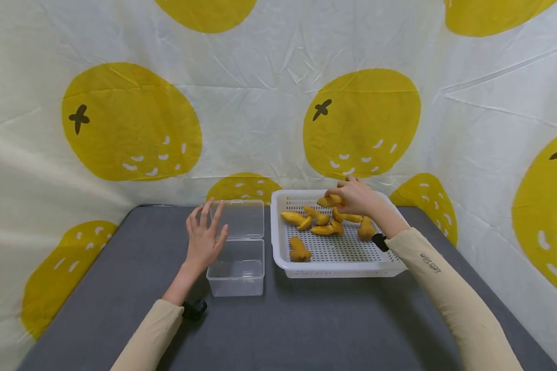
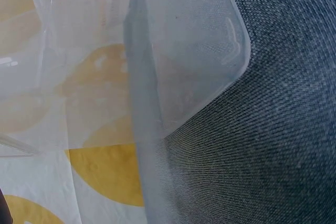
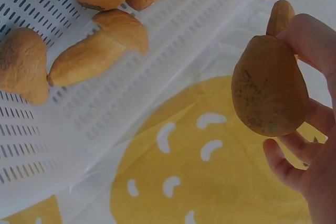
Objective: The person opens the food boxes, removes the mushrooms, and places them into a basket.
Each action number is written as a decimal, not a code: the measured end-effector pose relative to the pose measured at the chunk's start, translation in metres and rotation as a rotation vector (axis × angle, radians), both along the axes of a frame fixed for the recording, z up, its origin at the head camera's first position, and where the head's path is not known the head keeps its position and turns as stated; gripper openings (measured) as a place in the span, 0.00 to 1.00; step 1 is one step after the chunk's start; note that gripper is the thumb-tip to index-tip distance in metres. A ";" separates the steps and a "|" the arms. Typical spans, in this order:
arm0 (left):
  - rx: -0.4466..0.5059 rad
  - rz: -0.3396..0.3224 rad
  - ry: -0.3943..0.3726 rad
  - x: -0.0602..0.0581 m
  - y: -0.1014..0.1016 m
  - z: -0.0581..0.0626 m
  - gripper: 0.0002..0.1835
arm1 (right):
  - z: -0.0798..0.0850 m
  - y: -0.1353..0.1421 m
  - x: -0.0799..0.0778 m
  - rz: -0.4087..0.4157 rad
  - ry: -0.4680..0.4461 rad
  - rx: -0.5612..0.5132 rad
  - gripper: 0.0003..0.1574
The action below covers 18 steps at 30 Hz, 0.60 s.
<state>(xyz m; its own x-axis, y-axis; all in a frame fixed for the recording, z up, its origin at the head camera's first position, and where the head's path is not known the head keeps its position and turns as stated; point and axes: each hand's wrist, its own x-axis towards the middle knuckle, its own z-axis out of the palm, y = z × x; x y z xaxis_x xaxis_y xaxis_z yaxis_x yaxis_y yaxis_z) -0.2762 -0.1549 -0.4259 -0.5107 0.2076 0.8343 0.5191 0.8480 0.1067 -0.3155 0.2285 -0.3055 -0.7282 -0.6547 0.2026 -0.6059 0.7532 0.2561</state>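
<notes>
My right hand (image 1: 356, 198) pinches a brown mushroom (image 3: 270, 87) between thumb and fingers, above the far part of a white slotted basket (image 1: 339, 266). Seen from the right wrist, the mushroom's broad cap faces the camera and its stem points up. Several more mushrooms (image 3: 92, 56) lie in the basket, most of them towards its back. My left hand (image 1: 203, 239), fingers spread and holding nothing, hovers at the left side of a clear plastic box (image 1: 236, 287). The box's hinged lid (image 1: 243, 219) is folded back; no contents show inside.
A dark grey cloth (image 1: 315, 324) covers the table. Box and basket stand side by side with a narrow gap between them. Behind the table hangs a white curtain (image 1: 250, 123) printed with yellow fruit.
</notes>
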 end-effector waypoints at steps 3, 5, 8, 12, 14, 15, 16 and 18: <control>0.004 0.002 0.001 0.000 0.000 0.001 0.28 | -0.002 -0.004 -0.006 -0.014 -0.007 0.007 0.21; 0.006 0.001 0.000 0.000 0.000 0.001 0.28 | -0.005 -0.005 -0.010 -0.020 0.000 0.019 0.21; 0.012 -0.007 0.001 0.000 0.001 0.001 0.28 | -0.008 -0.007 -0.015 -0.023 0.022 0.034 0.22; 0.014 -0.006 -0.005 0.000 0.000 0.001 0.28 | -0.010 -0.008 -0.018 -0.034 0.048 0.045 0.22; 0.011 -0.003 -0.013 0.000 0.000 0.001 0.28 | -0.011 -0.007 -0.019 -0.045 0.048 0.043 0.23; 0.009 -0.002 -0.018 0.000 0.000 0.001 0.28 | -0.011 -0.007 -0.019 -0.049 0.048 0.047 0.23; 0.006 -0.001 -0.022 0.001 -0.001 0.001 0.28 | -0.011 -0.007 -0.019 -0.052 0.046 0.049 0.24; 0.000 0.003 -0.028 0.001 -0.001 0.001 0.28 | -0.011 -0.007 -0.018 -0.047 0.039 0.045 0.24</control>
<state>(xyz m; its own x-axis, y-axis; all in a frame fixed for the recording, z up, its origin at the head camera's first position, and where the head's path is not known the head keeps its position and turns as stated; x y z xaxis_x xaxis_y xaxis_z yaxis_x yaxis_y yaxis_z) -0.2755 -0.1564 -0.4245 -0.5344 0.2055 0.8199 0.5132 0.8496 0.1215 -0.3330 0.2220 -0.3164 -0.7504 -0.6291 0.2029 -0.5591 0.7678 0.3128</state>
